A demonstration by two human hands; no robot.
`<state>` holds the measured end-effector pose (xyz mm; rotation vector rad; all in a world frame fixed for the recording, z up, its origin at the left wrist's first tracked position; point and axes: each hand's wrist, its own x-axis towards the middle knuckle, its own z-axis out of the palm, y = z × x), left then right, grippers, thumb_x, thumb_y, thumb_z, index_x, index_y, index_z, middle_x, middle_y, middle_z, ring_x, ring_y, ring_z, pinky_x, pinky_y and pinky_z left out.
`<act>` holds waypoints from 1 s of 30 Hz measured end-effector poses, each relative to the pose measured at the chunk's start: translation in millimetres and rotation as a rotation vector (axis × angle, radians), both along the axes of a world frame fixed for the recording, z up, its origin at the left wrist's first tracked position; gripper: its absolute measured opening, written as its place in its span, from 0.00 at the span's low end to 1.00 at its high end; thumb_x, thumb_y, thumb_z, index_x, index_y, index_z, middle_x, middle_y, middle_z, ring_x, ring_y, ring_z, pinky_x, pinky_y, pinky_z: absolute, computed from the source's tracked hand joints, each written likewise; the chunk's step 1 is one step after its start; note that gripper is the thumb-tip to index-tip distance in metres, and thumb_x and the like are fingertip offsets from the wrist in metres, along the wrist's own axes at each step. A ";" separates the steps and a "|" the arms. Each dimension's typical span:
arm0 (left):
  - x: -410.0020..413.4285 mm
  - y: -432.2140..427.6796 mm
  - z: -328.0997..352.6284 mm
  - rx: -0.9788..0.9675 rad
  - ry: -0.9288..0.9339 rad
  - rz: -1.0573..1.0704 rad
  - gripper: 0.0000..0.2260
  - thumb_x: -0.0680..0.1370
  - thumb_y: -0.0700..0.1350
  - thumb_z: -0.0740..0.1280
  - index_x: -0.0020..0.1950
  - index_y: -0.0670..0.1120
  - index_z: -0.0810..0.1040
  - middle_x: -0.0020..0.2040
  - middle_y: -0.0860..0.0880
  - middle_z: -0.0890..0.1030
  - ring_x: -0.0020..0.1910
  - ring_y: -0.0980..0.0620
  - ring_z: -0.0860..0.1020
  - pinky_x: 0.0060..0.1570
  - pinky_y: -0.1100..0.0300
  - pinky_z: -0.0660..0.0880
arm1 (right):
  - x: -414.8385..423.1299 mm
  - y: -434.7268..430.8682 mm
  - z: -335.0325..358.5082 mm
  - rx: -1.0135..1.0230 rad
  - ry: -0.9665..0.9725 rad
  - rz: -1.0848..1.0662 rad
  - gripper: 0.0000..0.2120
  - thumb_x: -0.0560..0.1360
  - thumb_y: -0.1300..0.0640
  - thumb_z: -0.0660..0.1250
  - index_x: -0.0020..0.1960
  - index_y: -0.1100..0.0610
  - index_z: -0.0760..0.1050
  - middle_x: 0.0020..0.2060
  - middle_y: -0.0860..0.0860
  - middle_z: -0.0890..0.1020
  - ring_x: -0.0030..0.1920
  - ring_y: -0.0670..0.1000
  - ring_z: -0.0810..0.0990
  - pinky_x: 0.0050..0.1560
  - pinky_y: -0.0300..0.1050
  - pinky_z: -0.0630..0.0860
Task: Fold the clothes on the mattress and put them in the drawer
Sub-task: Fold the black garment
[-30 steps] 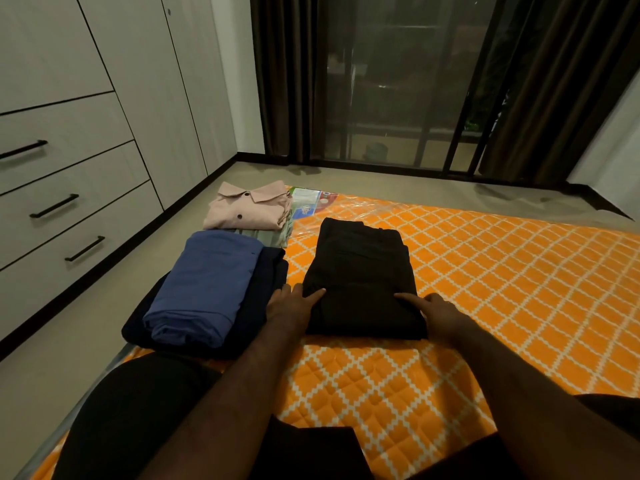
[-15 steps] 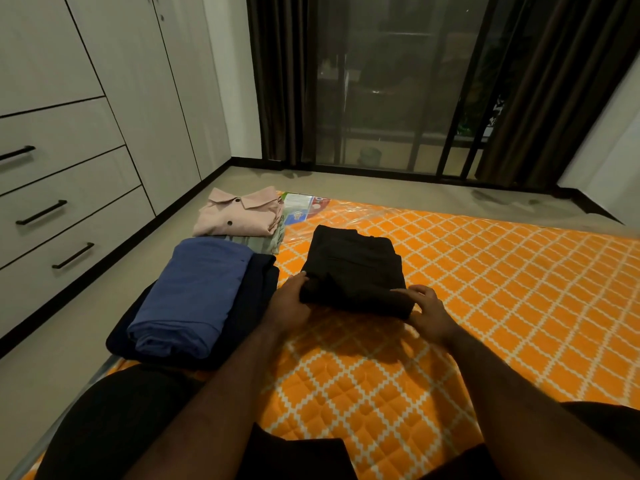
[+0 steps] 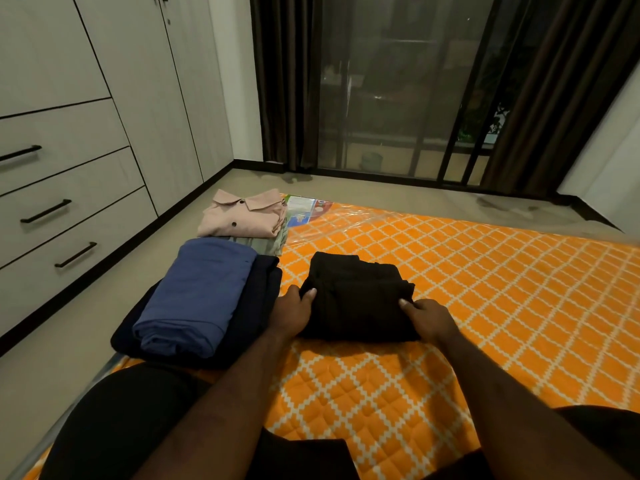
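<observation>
Head view: my two hands hold the black folded garment [image 3: 356, 296] on the orange mattress [image 3: 485, 289].
My left hand [image 3: 292, 311] pinches its left edge, thumb on top and fingers tucked under; my right hand [image 3: 431, 318] grips the right edge, fingers curled against it. Just to the left lies a blue folded garment [image 3: 201, 292] stacked on a dark navy garment [image 3: 258, 317], with a pink shirt [image 3: 242, 216] beyond them. The drawers [image 3: 69, 202] at far left stand closed.

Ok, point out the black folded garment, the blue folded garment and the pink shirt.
black folded garment [image 3: 360, 306]: head view, middle of its top face.
blue folded garment [image 3: 197, 292]: head view, middle of its top layer.
pink shirt [image 3: 242, 218]: head view, front below the collar.
</observation>
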<state>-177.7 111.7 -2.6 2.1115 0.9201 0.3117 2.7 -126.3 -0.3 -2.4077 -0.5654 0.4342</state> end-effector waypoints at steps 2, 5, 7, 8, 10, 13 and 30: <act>1.4 -0.4 -3.9 0.121 0.080 0.029 0.18 0.86 0.54 0.57 0.63 0.40 0.70 0.55 0.38 0.80 0.53 0.38 0.79 0.45 0.53 0.71 | 1.6 0.5 -3.3 -0.088 -0.020 -0.032 0.16 0.82 0.42 0.63 0.51 0.55 0.71 0.45 0.53 0.78 0.46 0.55 0.79 0.41 0.47 0.71; 0.6 3.5 -8.3 0.280 0.038 0.039 0.15 0.84 0.44 0.60 0.71 0.45 0.68 0.59 0.39 0.77 0.52 0.42 0.78 0.49 0.48 0.76 | 0.7 2.1 -3.5 -0.098 -0.032 -0.077 0.19 0.80 0.45 0.67 0.59 0.56 0.64 0.48 0.52 0.77 0.52 0.58 0.80 0.45 0.50 0.74; -2.1 3.8 -5.4 0.315 -0.023 -0.026 0.19 0.83 0.48 0.62 0.74 0.54 0.67 0.63 0.43 0.74 0.54 0.45 0.76 0.55 0.49 0.75 | 0.2 4.3 -2.0 -0.100 -0.076 -0.074 0.19 0.80 0.46 0.68 0.60 0.54 0.62 0.45 0.53 0.79 0.48 0.58 0.81 0.43 0.52 0.77; -3.7 1.4 0.8 0.333 -0.050 -0.054 0.17 0.82 0.57 0.63 0.71 0.60 0.68 0.64 0.45 0.74 0.57 0.46 0.75 0.57 0.48 0.75 | 0.5 5.2 -2.0 -0.088 -0.081 -0.076 0.17 0.80 0.47 0.68 0.59 0.52 0.63 0.43 0.54 0.80 0.44 0.58 0.82 0.41 0.51 0.76; -5.5 4.6 3.0 0.441 -0.002 -0.175 0.18 0.80 0.60 0.66 0.67 0.72 0.64 0.72 0.45 0.68 0.66 0.43 0.72 0.63 0.42 0.74 | 1.5 5.6 -1.2 -0.029 -0.039 -0.114 0.15 0.79 0.49 0.69 0.58 0.50 0.64 0.41 0.55 0.81 0.40 0.56 0.81 0.35 0.47 0.74; -13.3 5.7 1.0 0.463 0.225 -0.316 0.43 0.77 0.45 0.74 0.74 0.76 0.49 0.79 0.49 0.47 0.76 0.38 0.60 0.69 0.40 0.71 | 3.8 6.8 -1.0 0.081 0.098 -0.188 0.12 0.78 0.52 0.71 0.55 0.52 0.69 0.44 0.55 0.79 0.43 0.56 0.80 0.38 0.50 0.76; 0.1 3.5 13.4 0.009 -0.280 -0.356 0.05 0.77 0.53 0.72 0.51 0.58 0.80 0.45 0.60 0.82 0.48 0.56 0.82 0.43 0.63 0.72 | 17.2 -27.2 45.8 0.121 0.819 -0.358 0.25 0.74 0.35 0.70 0.51 0.58 0.76 0.34 0.53 0.78 0.27 0.49 0.71 0.20 0.37 0.64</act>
